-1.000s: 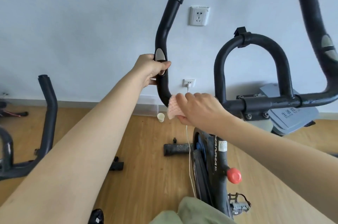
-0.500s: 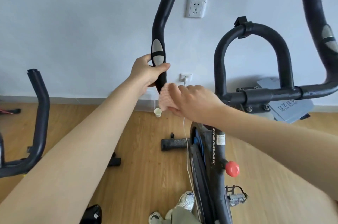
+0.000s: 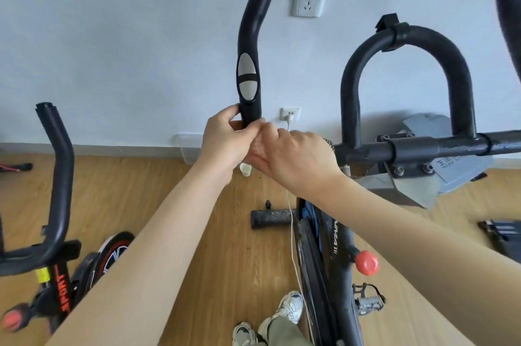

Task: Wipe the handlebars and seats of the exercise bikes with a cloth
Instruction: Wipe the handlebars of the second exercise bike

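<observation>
Gripping rigid handlebar (image 3: 248,35): fingers of left hand (image 3: 225,145) curl round it; right hand (image 3: 296,159) fingers pinch soft, limp cloth (image 3: 257,148) beside them.

The handlebar (image 3: 249,35) is black with a silver-grey pad (image 3: 247,79), the cloth (image 3: 257,148) pale pink, the knob (image 3: 366,263) red, the wall socket (image 3: 308,0) white, the floor (image 3: 239,261) wood-grained tan.

Matt black foam handlebar (image 3: 249,21), silvery metal inlay (image 3: 247,80); glossy wood-look floor (image 3: 225,247)
</observation>
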